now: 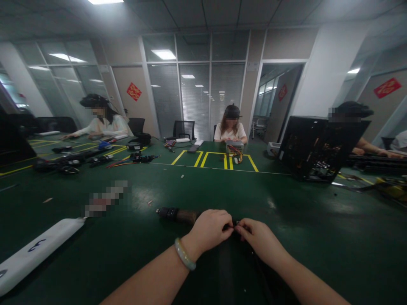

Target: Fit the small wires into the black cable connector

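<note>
Left hand (211,228): back upward, fingers bent, thumb and fingertips pinched narrow on a dark cable; pale green bangle (185,254) at the wrist.

Right hand (262,240): facing the left, fingertips pinched narrow on the same cable, almost touching the left fingertips. Exact contact partly hidden by the fingers.

Dark cable (187,216): one, lying on the green tabletop (193,190); passes under the left hand, its black connector end (167,213) pointing out to the left of that hand. A dark strand (262,275) trails toward the viewer below the right hand; whether it is the same piece cannot be told.

White bar (41,253): one, handwritten mark on top, lying well to the left of the left hand; far end blurred out.

Black cables (70,161): a heap, beyond the left hand and to its left.

Metal box (234,146): one, with coloured wires (235,156), well beyond both hands, before a seated person (233,132).

Black case (321,148): one, upright, beyond the right hand and to its right.
</note>
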`<state>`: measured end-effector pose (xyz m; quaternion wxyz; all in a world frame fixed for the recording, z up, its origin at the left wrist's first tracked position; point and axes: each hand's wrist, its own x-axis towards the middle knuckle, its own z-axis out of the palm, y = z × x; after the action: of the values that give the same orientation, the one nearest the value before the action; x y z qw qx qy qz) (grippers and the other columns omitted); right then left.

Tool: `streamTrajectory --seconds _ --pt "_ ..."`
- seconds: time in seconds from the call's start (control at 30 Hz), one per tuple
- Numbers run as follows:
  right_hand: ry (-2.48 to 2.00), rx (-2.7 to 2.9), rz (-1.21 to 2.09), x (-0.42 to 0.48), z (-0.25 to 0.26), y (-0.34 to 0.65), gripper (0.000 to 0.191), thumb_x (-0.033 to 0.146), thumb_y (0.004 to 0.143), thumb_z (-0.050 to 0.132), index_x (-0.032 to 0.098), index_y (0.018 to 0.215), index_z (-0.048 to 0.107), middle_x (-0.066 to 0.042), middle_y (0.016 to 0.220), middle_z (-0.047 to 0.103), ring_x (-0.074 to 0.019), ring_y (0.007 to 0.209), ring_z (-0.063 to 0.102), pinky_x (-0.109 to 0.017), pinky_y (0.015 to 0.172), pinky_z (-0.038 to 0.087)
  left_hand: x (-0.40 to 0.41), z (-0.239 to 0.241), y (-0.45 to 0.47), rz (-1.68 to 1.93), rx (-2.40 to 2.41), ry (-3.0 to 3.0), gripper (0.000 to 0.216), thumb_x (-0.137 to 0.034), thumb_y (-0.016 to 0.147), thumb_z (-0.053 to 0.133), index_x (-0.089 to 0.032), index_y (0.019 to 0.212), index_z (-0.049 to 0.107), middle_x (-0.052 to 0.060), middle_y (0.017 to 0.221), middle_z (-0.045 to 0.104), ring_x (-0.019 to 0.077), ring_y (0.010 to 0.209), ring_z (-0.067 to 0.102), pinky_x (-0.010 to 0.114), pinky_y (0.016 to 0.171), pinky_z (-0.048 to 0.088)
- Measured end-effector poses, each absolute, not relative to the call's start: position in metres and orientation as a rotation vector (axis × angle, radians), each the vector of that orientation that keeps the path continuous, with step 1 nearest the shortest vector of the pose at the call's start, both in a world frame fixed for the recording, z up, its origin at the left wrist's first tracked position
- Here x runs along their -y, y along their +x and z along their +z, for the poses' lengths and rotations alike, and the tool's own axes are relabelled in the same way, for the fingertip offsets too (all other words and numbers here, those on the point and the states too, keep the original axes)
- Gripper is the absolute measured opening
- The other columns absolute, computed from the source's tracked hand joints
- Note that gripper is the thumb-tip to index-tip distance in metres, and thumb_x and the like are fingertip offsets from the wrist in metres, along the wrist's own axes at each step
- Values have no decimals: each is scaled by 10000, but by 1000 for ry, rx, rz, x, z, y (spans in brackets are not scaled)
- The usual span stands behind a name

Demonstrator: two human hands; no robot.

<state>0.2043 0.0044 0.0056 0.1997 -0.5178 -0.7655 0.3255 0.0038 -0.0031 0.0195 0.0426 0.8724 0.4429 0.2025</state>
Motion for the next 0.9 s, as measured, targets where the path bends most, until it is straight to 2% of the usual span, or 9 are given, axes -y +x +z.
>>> streamTrajectory --seconds 0.13,0.27,0.53,0.73,0.9 --pt "-1448 2132 878 -6 3 204 266 382 949 488 223 872 688 13 724 688 -150 644 629 -220 535 379 3 20 3 598 -1350 2674 66 -268 868 644 -216 904 626 -9 911 643 175 872 610 305 799 437" --pt "-1438 2139 876 -7 4 204 265 371 940 504 221 827 690 19 705 684 -143 622 615 -221 528 358 4 21 2 552 -1420 2646 164 -287 846 675 -215 970 596 -5 939 633 185 889 605 301 781 442" --pt "-1412 2157 862 -10 1 205 275 385 936 511 220 812 694 23 676 672 -141 612 606 -222 533 350 5 23 1 545 -1363 2652 84 -185 861 614 -215 937 596 -5 933 625 174 900 595 297 835 425" --pt "-1403 2161 877 -9 6 205 269 384 936 524 221 821 703 24 674 665 -138 611 601 -222 533 345 4 19 0 602 -1404 2605 173 -278 845 675 -221 976 577 -4 991 618 180 898 588 293 803 439" --pt "-1398 2162 894 -9 6 206 250 379 935 524 229 846 704 30 677 658 -136 607 598 -220 529 346 4 20 0 613 -1356 2629 105 -225 863 641 -218 952 586 -11 967 622 170 895 587 293 826 436"
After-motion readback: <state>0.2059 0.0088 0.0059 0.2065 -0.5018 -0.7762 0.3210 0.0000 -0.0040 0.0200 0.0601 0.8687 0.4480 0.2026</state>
